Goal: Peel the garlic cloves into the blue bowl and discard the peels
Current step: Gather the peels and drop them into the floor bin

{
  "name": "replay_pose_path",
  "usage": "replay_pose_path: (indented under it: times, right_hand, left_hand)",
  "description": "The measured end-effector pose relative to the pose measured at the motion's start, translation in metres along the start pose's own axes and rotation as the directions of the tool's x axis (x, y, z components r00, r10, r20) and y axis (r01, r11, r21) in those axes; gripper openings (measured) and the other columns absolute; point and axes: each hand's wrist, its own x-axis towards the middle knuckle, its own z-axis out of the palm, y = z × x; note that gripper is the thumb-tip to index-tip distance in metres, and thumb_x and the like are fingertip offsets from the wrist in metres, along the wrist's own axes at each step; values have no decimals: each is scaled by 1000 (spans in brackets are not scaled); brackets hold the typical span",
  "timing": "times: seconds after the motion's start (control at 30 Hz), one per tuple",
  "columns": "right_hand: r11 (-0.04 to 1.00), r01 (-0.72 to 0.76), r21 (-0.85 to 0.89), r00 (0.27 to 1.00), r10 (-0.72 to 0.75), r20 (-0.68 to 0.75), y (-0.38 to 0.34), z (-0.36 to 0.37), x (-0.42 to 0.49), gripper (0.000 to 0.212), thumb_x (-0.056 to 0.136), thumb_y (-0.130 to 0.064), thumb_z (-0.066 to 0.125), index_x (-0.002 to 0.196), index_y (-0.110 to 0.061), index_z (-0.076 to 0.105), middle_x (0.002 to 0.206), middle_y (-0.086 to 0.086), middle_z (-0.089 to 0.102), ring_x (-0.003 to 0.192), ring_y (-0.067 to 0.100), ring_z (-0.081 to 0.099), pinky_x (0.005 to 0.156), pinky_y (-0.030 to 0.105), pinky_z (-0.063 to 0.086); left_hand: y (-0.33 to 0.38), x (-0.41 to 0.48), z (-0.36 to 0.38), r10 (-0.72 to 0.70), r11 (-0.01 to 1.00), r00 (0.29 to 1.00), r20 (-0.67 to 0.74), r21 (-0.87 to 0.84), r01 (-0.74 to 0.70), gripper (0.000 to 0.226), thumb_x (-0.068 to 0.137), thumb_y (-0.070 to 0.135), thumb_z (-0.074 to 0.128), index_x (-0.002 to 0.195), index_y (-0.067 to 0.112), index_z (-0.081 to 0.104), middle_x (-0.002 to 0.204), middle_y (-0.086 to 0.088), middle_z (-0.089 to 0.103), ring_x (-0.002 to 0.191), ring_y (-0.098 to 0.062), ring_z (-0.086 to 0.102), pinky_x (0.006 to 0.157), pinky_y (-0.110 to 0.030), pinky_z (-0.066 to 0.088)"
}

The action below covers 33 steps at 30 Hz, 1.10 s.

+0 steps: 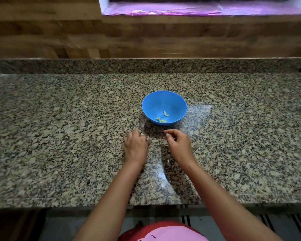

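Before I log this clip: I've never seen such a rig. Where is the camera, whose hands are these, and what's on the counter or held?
No machine here: one camera on a person's head looks down at their own bare hands. On the granite counter stands a blue bowl with a few pale cloves inside. The left hand rests knuckles-up on the counter; whatever is under it is hidden. The right hand pinches a thin scrap, likely peel, just short of the bowl.
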Motion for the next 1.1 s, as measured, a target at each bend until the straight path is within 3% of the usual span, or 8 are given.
replay_pose_path:
  times: [0.13,0.3,0.43,0.53,0.67,0.77,0.93,1.1]
  right_hand:
    - [981,-174,80,985,173,25,4,1,0,14,92,-18,59,102,-12,65,85,3,66,71,15,63,64,34,55]
    - [757,-469,454,881,362,306,2,3,-1,10,89,-13,62,89,-2,64,69,8,64,46,10,53,39,20,42]
    - [667,-478,571,877,394,274,4,3,1,5,87,-4,62,90,-1,64,59,4,62,45,9,51,40,19,41]
    - [843,-394,367,919,352,178,10,-6,7,5,89,-5,61,90,-2,64,67,9,63,47,12,52,45,22,48]
    - [959,-163,-233,977,190,96,15,-24,15,13,87,-10,65,98,-3,67,89,7,68,78,19,64,74,34,55]
    - [849,96,-520,970,36,239,9,-32,14,13,85,0,58,92,-4,68,93,9,68,87,21,62,84,35,52]
    - [533,474,-701,863,-125,489,9,-26,15,10,86,-3,52,92,1,60,94,14,56,90,27,51,74,35,41]
    - [419,571,-706,821,-299,487,26,-20,7,12,82,-3,43,85,0,54,87,16,56,85,29,51,67,38,44]
  left_hand:
    - [6,3,2,-2,1000,1000,-22,12,2,19,97,30,46,101,16,59,113,0,45,106,-15,38,82,-24,23]
    - [17,-11,7,11,963,998,-59,-270,-26,21,92,27,56,104,11,64,106,-3,46,104,-17,42,80,-20,29]
    - [27,-19,9,-10,877,998,-55,-480,-18,16,88,20,64,98,9,69,92,2,43,93,-16,47,76,-25,42]
    - [20,-26,18,116,873,991,-65,-469,-133,22,89,23,62,106,10,67,99,-2,53,96,-19,53,82,-34,50]
    - [9,-40,37,272,930,962,-3,-255,-264,42,94,38,46,120,8,60,119,-7,60,112,-22,55,96,-34,42]
    - [6,-43,43,338,937,940,-37,-78,-340,49,90,43,38,111,10,66,112,-6,67,105,-22,63,90,-36,49]
    - [5,-42,49,355,930,931,-79,-67,-361,40,81,32,71,112,7,66,114,-8,67,110,-25,62,92,-40,48]
    - [6,-43,48,335,936,941,-53,-96,-339,40,83,30,70,115,7,64,118,-9,65,116,-26,59,96,-41,45]
